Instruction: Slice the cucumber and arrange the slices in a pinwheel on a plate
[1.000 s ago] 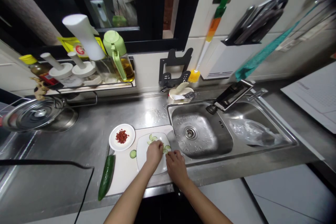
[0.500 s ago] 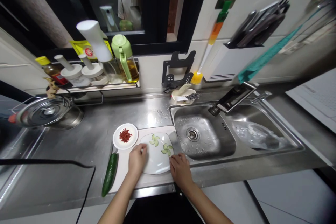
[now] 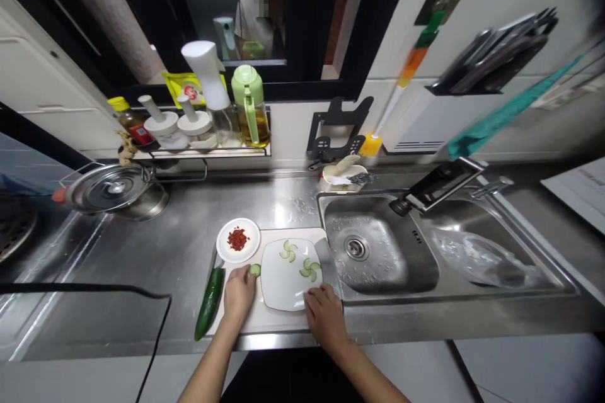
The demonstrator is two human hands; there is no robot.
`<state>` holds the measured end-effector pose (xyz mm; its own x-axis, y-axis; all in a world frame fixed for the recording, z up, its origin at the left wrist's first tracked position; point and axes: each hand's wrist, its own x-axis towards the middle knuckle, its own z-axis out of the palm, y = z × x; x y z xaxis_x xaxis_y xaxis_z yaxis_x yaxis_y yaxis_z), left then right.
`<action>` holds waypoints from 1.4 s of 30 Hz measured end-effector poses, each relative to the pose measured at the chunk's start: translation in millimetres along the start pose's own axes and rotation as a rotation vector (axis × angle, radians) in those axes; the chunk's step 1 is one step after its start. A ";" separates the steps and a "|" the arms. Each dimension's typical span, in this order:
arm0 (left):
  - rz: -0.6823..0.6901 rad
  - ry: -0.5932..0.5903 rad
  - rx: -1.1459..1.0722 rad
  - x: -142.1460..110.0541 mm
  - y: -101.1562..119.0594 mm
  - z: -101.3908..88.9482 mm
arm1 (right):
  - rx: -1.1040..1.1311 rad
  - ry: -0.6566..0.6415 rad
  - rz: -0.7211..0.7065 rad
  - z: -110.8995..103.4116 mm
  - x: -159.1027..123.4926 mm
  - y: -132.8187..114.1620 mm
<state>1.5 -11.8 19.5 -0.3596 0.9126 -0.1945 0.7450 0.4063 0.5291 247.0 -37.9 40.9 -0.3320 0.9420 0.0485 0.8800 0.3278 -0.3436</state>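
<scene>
A white square plate [image 3: 284,289] lies on a pale cutting board [image 3: 265,322] and bears two pinwheels of pale green cucumber slices [image 3: 288,250]. Left of the plate, my left hand [image 3: 239,296] has its fingertips closed at the edge of a small round cucumber piece [image 3: 255,270] on the board. My right hand [image 3: 326,315] rests at the plate's lower right edge, its fingers loosely extended over the rim. A whole cucumber [image 3: 208,303] lies along the board's left side. Behind my left hand, a small white dish [image 3: 224,254] holds chopped red bits [image 3: 237,239].
To the right is a steel sink [image 3: 401,271] with a black faucet [image 3: 439,186] and a plastic bag [image 3: 482,258]. A seasoning rack [image 3: 236,152] with bottles and jars hangs at the back. A lidded pot [image 3: 142,201] stands left. A black cable [image 3: 118,289] crosses the left counter.
My left hand has moved left off the plate's edge to the cucumber piece, which now shows. My right hand stays at the plate's right edge. The view has shifted left.
</scene>
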 end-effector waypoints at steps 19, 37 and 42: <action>-0.052 0.028 0.012 -9.2 15.2 -7.1 | -0.001 -0.016 -0.002 -1.7 -3.7 -9.9; -0.015 -0.416 -0.760 -14.9 31.8 -8.8 | 0.491 -0.030 0.091 2.4 48.6 -28.7; -0.016 -0.506 -0.796 -18.0 44.3 -1.3 | 0.499 -0.060 0.138 -6.0 55.2 -29.8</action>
<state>40.3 -10.2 47.5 0.0594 0.8943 -0.4434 0.0717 0.4393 0.8955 204.5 4.8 59.4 -0.2557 0.9636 -0.0773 0.6527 0.1131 -0.7491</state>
